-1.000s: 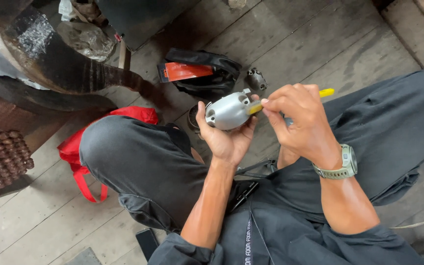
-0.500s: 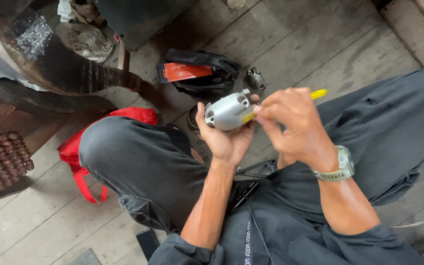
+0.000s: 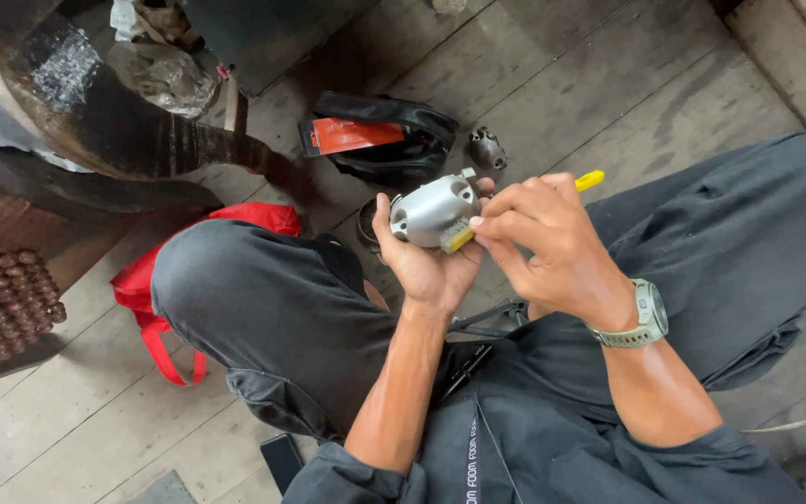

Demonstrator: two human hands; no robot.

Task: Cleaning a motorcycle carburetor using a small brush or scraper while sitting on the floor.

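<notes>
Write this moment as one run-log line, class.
left hand: holds metal part | right hand: holds yellow brush against part | behind: black pouch, red bag, plank floor

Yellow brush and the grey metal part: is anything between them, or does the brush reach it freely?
Nothing visible stands between them. The left hand cradles the grey metal part from below, and the right hand holds the yellow brush with its head end against the part's near side.
</notes>
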